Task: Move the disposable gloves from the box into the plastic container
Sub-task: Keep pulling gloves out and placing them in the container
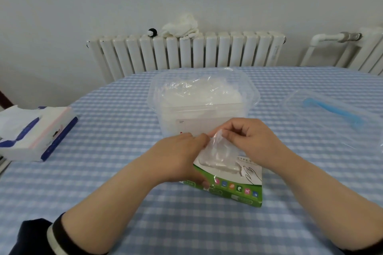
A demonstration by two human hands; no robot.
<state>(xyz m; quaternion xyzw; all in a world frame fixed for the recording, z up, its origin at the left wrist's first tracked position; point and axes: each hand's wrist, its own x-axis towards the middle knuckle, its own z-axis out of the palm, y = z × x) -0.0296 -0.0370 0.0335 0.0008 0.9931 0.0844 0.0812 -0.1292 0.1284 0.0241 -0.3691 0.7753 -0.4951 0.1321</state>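
Gloves [217,151] are split between two places. A thick, crumpled mass of clear film ones already fills the plastic container [251,89], heaping close to its rim at the middle of the worktop [103,192]. The rest sit in the green-and-white glove box [238,190], which lies just in front of the container with its torn opening facing up; a wad of translucent gloves bulges out of that opening.

Both hands are at the box. The left hand [178,157] lies over the box's left side, its thumb down on the green front edge and its fingers bent toward the glove wad; it looks to be steadying the box and pinching the film. The right hand [252,141] has its fingers curled, thumb and forefinger pinching the upper edge of a glove just above the opening.

By the look of it, most of the transfer is done: the container is nearly full and the box looks rather flat, though how many gloves remain inside cannot be seen. What is left is to draw out this wad and any beneath it. The container's lid [335,109], clear with a blue handle, lies apart to the right.
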